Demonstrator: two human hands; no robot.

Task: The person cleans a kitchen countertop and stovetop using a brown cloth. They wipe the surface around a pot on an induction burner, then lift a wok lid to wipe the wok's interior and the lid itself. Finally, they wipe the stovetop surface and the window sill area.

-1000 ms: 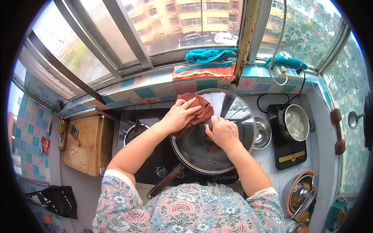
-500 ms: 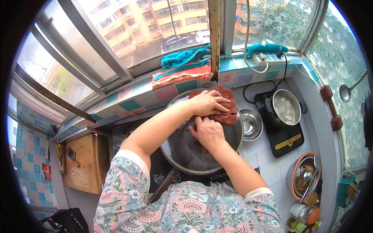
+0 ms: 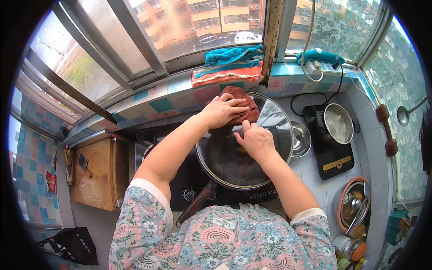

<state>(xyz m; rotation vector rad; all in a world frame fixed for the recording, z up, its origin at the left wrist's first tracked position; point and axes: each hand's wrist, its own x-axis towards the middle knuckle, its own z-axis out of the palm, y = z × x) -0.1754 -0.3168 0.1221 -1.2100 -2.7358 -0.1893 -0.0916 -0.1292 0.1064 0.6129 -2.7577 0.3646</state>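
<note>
A wide pan with a clear glass lid sits on the black stove, its brown handle pointing toward me. My left hand is closed on a folded reddish-brown cloth, pressing it to the far left part of the lid near the rim. At the lid's middle, my right hand grips the dark lid knob, mostly hidden by the fingers. Through the glass the pan's inside looks dark, and its contents are hard to make out.
Right of the pan stand a steel bowl and a pot of cloudy liquid on a small black cooktop. Farther right are a lidded pot and jars. Folded towels lie on the sill; a wooden board stands left.
The cloth under my left hand has moved from the lid's far right to its far left. My right hand stays near the lid's middle. The whole view has shifted slightly.
</note>
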